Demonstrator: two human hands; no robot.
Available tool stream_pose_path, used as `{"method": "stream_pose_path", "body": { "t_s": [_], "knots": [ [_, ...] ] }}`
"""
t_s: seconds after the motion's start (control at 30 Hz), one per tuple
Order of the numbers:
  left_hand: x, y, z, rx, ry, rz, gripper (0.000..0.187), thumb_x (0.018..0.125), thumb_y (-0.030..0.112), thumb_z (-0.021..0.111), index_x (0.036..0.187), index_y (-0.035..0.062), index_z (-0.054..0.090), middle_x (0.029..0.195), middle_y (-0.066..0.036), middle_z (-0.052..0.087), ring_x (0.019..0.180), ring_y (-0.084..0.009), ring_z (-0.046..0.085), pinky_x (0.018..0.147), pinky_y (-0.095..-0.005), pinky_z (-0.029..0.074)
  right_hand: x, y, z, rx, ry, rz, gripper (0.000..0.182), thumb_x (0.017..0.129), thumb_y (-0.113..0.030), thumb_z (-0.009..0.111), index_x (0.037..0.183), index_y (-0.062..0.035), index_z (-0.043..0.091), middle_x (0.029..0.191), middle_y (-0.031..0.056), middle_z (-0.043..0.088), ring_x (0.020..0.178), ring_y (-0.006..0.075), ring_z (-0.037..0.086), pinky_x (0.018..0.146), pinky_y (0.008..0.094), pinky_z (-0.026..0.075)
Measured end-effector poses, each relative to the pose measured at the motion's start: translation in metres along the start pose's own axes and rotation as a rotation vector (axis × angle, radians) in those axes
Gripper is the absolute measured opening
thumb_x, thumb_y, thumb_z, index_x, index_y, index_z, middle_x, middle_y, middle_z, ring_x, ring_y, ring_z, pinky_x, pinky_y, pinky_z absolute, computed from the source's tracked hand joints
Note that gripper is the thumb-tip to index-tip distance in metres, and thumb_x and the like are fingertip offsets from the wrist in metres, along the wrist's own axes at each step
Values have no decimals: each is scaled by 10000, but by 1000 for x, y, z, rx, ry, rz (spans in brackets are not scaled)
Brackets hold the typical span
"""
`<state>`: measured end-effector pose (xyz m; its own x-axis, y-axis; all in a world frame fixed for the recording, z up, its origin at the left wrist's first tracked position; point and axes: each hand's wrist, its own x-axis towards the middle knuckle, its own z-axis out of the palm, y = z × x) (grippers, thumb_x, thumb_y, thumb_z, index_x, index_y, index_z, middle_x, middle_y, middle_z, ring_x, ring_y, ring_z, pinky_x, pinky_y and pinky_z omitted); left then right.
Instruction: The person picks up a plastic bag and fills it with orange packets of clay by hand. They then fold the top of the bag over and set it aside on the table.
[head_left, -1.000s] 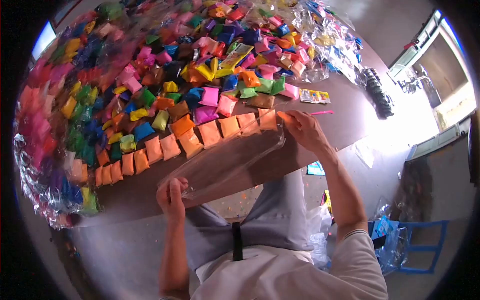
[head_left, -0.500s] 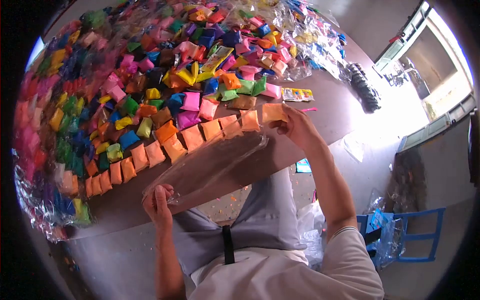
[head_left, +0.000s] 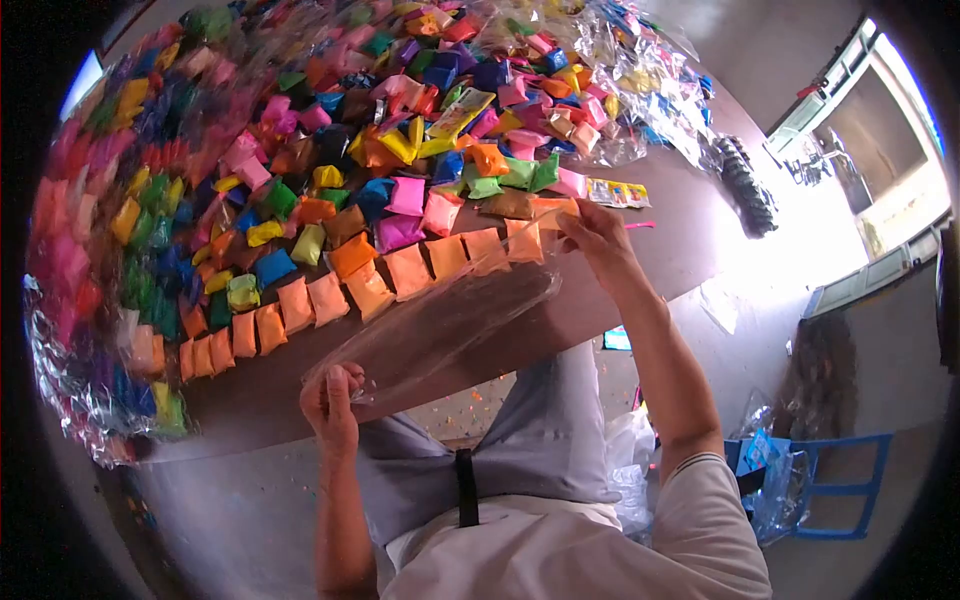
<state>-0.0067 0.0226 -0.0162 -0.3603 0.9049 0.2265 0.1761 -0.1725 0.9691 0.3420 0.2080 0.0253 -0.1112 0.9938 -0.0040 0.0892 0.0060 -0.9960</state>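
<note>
One clear plastic bag [head_left: 440, 335] stretches slantwise over the near side of the counter [head_left: 255, 405], its lower end pinched between the thumb and fingers of the left hand [head_left: 332, 405], while its upper end lies near the right hand [head_left: 605, 245], though whether that hand grips the film too cannot be told. The right hand's fingertips pinch an orange packet [head_left: 553, 208] by the right end of a row of peach-orange packets [head_left: 408, 271], just beside a brown packet [head_left: 507, 205], with a many-coloured heap [head_left: 400, 95] farther back.
</note>
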Motion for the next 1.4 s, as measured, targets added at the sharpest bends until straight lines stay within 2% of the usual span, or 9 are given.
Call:
{"method": "stream_pose_path", "body": {
  "t_s": [0.1, 0.2, 0.4, 0.53, 0.7, 0.8, 0.93, 1.07, 1.4],
  "knots": [
    [-1, 5, 3, -7, 5, -7, 380, 976, 249, 502, 698, -3, 557, 755, -81, 625, 694, -125, 553, 650, -257, 443, 2, 3, 3, -611, 123, -166, 297, 871, -136, 632, 1143, -18, 614, 959, 118, 660, 832, 190, 635, 704, 307, 513],
    [-1, 5, 3, -26, 4, -17, 374, 977, 242, 502, 705, -7, 562, 763, -83, 627, 698, -123, 554, 652, -253, 444, 3, 17, 13, -630, 146, -547, 350, 804, -57, 640, 1151, -40, 601, 1086, 176, 615, 953, 303, 628, 801, 372, 519],
    [-2, 7, 1, -32, 9, -46, 363, 978, 230, 502, 717, -15, 568, 772, -86, 631, 711, -124, 565, 668, -251, 458, -11, 3, 24, -849, -109, -467, 452, 760, -133, 718, 1184, -53, 585, 1284, 152, 520, 1176, 350, 516, 946, 402, 461],
    [-1, 7, 2, -36, 10, -35, 368, 977, 234, 503, 712, -14, 564, 772, -87, 631, 713, -128, 571, 667, -253, 462, -4, 8, 19, -996, -157, -625, 543, 735, -189, 748, 1230, -80, 554, 1304, 160, 507, 1165, 353, 520, 947, 418, 459],
    [-2, -1, -1, -8, 8, -18, 366, 976, 239, 501, 711, -6, 561, 773, -83, 631, 708, -126, 569, 662, -266, 461, -6, 0, 22, -1004, -149, -469, 536, 722, -169, 740, 1218, -98, 551, 1254, 169, 548, 1101, 338, 563, 902, 431, 480],
    [-3, -4, 0, -2, 25, -7, 362, 976, 238, 497, 713, -2, 562, 765, -74, 626, 701, -124, 565, 655, -270, 457, 1, 14, 17, -861, -91, -665, 444, 757, -147, 694, 1173, -71, 556, 1108, 149, 622, 978, 299, 626, 824, 407, 512],
    [-3, -9, 0, -10, 44, 1, 359, 977, 241, 496, 720, 0, 564, 755, -66, 618, 690, -124, 556, 650, -266, 448, 1, 9, 5, -422, 61, -183, 298, 874, -159, 622, 1133, -24, 565, 878, 66, 641, 762, 146, 613, 668, 292, 507],
    [-2, -5, 2, -1, 37, -1, 361, 977, 254, 499, 722, 5, 553, 759, -66, 613, 691, -127, 545, 654, -264, 443, 2, 9, -16, 125, -13, 48, 276, 887, -254, 603, 1073, -50, 592, 925, 66, 654, 677, 117, 626, 598, 237, 482],
    [-2, 0, 3, -7, 25, -26, 391, 981, 282, 500, 687, 25, 511, 760, -58, 611, 708, -127, 538, 667, -267, 437, -4, -9, -46, -295, -48, 212, 284, 886, -289, 575, 1039, -51, 599, 837, 31, 617, 633, 84, 592, 546, 238, 440]
  ]
}}
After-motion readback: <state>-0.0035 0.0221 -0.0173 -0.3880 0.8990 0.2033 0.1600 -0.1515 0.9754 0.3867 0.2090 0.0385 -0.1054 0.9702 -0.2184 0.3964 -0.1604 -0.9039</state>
